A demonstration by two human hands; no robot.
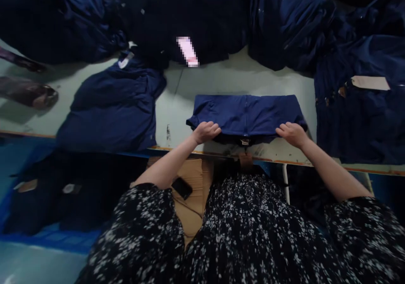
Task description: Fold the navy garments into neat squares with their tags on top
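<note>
A folded navy blue garment (247,113) lies across the table in front of me, with a seam or zip line down its middle. My left hand (206,132) is closed on its near left edge. On the near right edge my right hand (292,134) grips it the same way, fingers curled over the fabric. Between the hands, a small label (245,142) and a brown tag (246,161) hang at the near side. What lies under the garment is hidden.
Navy garments (110,106) lie to the left, and a stack with a paper tag (370,82) stands right. More dark clothes (202,18) are heaped at the back. Below the table (268,75) are a blue crate (47,239) with garments and a phone (182,187) on cardboard.
</note>
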